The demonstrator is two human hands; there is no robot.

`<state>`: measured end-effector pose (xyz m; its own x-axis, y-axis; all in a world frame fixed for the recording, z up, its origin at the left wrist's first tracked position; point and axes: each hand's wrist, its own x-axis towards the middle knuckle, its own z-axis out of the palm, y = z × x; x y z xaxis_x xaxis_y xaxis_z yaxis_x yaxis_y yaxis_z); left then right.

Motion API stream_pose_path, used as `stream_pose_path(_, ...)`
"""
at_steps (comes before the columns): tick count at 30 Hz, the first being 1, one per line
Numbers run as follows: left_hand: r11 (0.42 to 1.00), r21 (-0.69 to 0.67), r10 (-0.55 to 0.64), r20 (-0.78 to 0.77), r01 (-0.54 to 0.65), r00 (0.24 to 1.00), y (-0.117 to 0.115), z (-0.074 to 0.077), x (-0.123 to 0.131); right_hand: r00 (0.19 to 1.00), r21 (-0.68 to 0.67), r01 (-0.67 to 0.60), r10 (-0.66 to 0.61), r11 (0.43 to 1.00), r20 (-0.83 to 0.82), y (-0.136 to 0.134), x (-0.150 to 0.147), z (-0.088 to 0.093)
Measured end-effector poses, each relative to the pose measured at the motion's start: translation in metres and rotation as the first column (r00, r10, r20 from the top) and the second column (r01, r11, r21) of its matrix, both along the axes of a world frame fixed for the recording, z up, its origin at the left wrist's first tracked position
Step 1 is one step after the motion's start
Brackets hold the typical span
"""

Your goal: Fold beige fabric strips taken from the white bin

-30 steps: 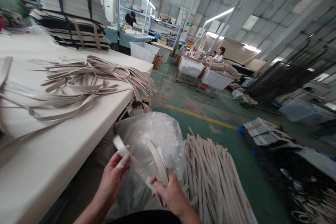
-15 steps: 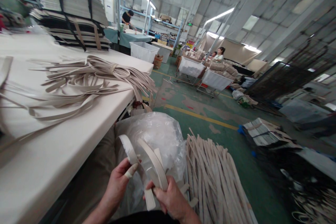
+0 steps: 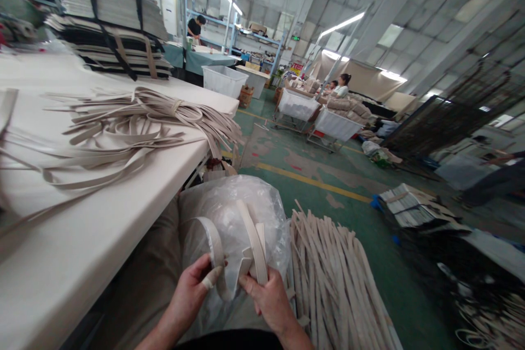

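Between thumb and fingers, my left hand [image 3: 196,287] pinches a curved strip [image 3: 212,236] of pale material, its upper end arching to the left. My right hand [image 3: 268,301] grips several short beige fabric straps [image 3: 253,238] that stick up from the fist, with one folded end pointing left. The two hands are apart, over a large clear plastic bag [image 3: 241,197]. White tape wraps a finger of my left hand. Just right of my right hand hangs a thick bundle of long beige straps [image 3: 332,268].
On the left, a white-topped table [image 3: 102,219] carries a tied heap of beige straps [image 3: 164,112] and a strapped stack of flat pieces [image 3: 110,27]. White bins [image 3: 338,124] stand across the green floor. Dark stacked bundles [image 3: 414,205] lie on the right. People work farther back.
Both hands have shifted slightly right and down with their strips. The straps in my right hand now stand more upright, and their lower end has swung up to the left.
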<state>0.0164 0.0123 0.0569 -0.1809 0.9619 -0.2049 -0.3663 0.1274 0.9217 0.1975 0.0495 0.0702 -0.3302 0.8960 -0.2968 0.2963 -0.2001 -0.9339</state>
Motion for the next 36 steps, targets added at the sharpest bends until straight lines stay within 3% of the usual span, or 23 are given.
stream_pose_path(6,1.0,-0.018,0.021,-0.021,-0.022,1.0,0.003,0.011,0.0,0.999,0.042,0.025,-0.027,0.999,0.045,0.001,0.0,-0.001)
stream_pose_path(18,0.998,-0.007,-0.059,-0.034,0.058,0.998,0.0,-0.001,0.001,0.999,0.02,0.032,-0.032,0.999,0.031,0.005,0.0,0.004)
stream_pose_path(23,0.988,0.014,-0.153,-0.033,0.153,0.988,0.001,0.001,0.003,0.997,-0.029,-0.058,0.057,0.998,-0.048,0.001,-0.003,0.006)
stream_pose_path(31,0.98,0.027,-0.189,-0.141,0.195,0.972,-0.001,-0.006,0.003,0.999,-0.007,0.031,-0.031,0.999,-0.025,0.004,-0.004,-0.006)
stream_pose_path(36,0.946,0.063,-0.302,-0.18,0.318,0.936,-0.003,-0.008,0.004,0.994,-0.041,-0.026,0.022,0.999,-0.108,0.005,-0.004,0.001)
